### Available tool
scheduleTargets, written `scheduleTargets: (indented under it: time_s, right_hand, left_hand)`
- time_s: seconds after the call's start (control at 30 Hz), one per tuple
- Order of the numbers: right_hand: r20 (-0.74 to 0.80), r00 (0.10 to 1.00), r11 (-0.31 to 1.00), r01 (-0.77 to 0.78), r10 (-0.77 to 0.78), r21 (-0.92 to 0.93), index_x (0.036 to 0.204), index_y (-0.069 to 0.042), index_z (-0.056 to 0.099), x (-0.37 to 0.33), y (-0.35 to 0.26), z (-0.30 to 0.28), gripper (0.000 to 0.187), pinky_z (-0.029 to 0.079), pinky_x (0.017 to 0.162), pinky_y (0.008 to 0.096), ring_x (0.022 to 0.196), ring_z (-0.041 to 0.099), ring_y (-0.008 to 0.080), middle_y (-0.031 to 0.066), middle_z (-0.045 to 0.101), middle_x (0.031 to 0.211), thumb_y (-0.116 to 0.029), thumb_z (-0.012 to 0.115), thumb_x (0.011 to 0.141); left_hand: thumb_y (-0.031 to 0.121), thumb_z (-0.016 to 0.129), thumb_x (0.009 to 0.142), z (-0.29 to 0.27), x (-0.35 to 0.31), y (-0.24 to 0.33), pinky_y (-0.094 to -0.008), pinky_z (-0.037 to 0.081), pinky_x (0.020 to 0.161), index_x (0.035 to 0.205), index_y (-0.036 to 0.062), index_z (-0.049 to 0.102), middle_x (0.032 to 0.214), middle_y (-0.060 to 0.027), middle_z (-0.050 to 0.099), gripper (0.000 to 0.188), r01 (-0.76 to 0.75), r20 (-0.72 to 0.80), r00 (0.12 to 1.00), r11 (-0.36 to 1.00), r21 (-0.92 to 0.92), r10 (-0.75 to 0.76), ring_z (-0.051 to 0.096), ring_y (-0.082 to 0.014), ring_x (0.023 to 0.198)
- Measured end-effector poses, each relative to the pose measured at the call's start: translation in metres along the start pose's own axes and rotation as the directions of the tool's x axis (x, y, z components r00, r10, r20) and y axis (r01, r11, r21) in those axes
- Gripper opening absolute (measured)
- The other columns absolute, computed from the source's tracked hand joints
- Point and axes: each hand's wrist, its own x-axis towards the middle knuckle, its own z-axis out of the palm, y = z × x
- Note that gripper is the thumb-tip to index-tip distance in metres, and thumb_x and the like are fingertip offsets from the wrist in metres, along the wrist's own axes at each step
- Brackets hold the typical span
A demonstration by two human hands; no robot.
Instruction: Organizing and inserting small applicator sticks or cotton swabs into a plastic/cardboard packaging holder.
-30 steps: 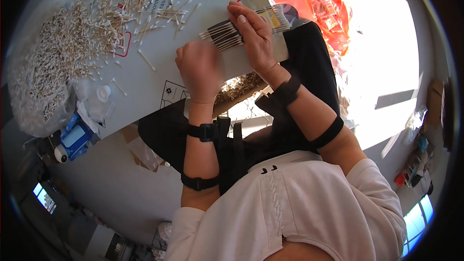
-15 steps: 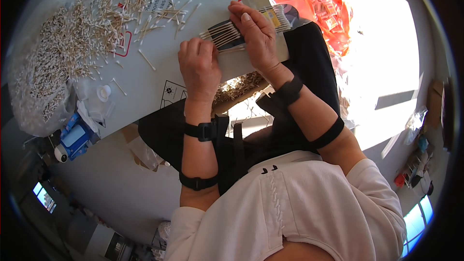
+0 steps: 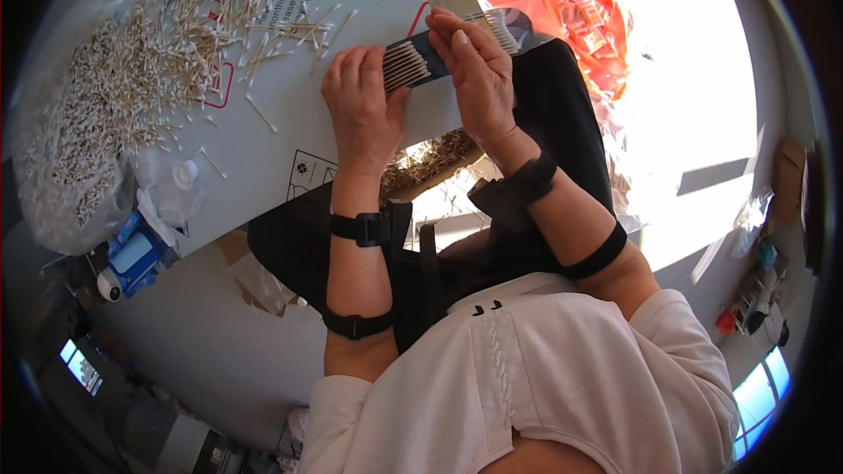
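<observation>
Cotton swabs [image 3: 406,65] lie side by side in a row on a dark card [image 3: 435,62] at the table's near edge. My left hand [image 3: 362,110] is closed around the row's left end, thumb below and fingers above, covering the tips there. Across the card's middle rests my right hand [image 3: 483,79], its fingers loosely bent and its thumb raised apart, with nothing visible in the palm. Beyond its fingers, another row of white swab tips [image 3: 502,31] shows at the right end. My right hand hides how the two rows join.
A large heap of loose swabs [image 3: 132,79] spills from a clear plastic bag [image 3: 53,184] on the table's left. Nearby are a small white round piece [image 3: 185,174] and a blue packet [image 3: 133,256]. An orange bag [image 3: 575,22] with small packs lies beyond the table's right side.
My left hand has opened out slightly and now covers the row's left end. The swabs lie more evenly together. My right hand has shifted slightly right.
</observation>
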Motion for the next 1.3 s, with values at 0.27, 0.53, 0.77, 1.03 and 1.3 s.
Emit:
scheduleTargets:
  time_s: [0.27, 0.53, 0.77, 1.03, 1.3]
  right_hand:
    - [0.248, 0.969, 0.586, 0.213, -0.021, -0.782, 0.107, 0.003, 0.063, -0.025, -0.028, -0.015, 0.019, 0.054, 0.070, 0.0315, 0.080, 0.067, 0.0242, 0.0131, 0.067, 0.092, -0.008, 0.064, 0.091]
    - [0.623, 0.780, -0.027, 0.625, 0.056, -0.780, 0.123, -0.002, 0.055, -0.048, -0.016, -0.016, 0.049, 0.048, 0.067, 0.0390, 0.078, 0.060, 0.0280, 0.0107, 0.055, 0.088, -0.007, 0.059, 0.074]
    - [0.616, 0.778, -0.009, 0.621, 0.124, -0.783, 0.124, 0.001, 0.054, -0.055, -0.020, -0.014, 0.050, 0.047, 0.073, 0.0413, 0.084, 0.057, 0.0307, 0.0126, 0.053, 0.092, -0.003, 0.058, 0.075]
    - [0.629, 0.769, -0.050, 0.637, 0.117, -0.769, 0.108, 0.002, 0.056, -0.062, -0.021, -0.011, 0.036, 0.047, 0.073, 0.0382, 0.085, 0.058, 0.0276, 0.0110, 0.055, 0.090, -0.007, 0.059, 0.074]
    - [0.629, 0.769, -0.038, 0.636, 0.110, -0.771, 0.103, 0.001, 0.056, -0.062, -0.020, -0.012, 0.031, 0.047, 0.073, 0.0380, 0.085, 0.058, 0.0278, 0.0112, 0.055, 0.089, -0.007, 0.059, 0.073]
  left_hand:
    - [0.004, 0.074, 0.072, 0.002, -0.009, 0.007, -0.0402, 0.045, 0.087, 0.088, 0.0094, 0.067, 0.095, -0.0031, 0.061, 0.018, 0.026, -0.189, 0.982, 0.999, 0.036, -0.019, 0.055, -0.0270, 0.099]
    - [0.006, 0.074, 0.074, 0.006, -0.012, 0.007, -0.0387, 0.046, 0.082, 0.086, 0.0097, 0.068, 0.089, -0.0030, 0.060, 0.014, 0.007, -0.160, 0.987, 0.996, 0.083, 0.006, 0.055, -0.0268, 0.092]
    - [0.005, 0.072, 0.075, 0.007, -0.017, 0.007, -0.0393, 0.046, 0.082, 0.086, 0.0094, 0.067, 0.089, -0.0038, 0.060, 0.013, -0.001, -0.170, 0.985, 0.998, 0.058, 0.011, 0.054, -0.0274, 0.091]
    - [0.003, 0.070, 0.073, 0.006, -0.012, 0.004, -0.0395, 0.046, 0.080, 0.082, 0.0092, 0.062, 0.086, -0.0051, 0.058, 0.014, 0.001, -0.116, 0.993, 1.000, 0.012, 0.001, 0.053, -0.0289, 0.089]
    - [0.002, 0.069, 0.073, 0.006, -0.011, 0.003, -0.0403, 0.046, 0.080, 0.081, 0.0085, 0.061, 0.086, -0.0057, 0.057, 0.014, -0.018, -0.122, 0.992, 1.000, 0.024, 0.021, 0.052, -0.0292, 0.089]
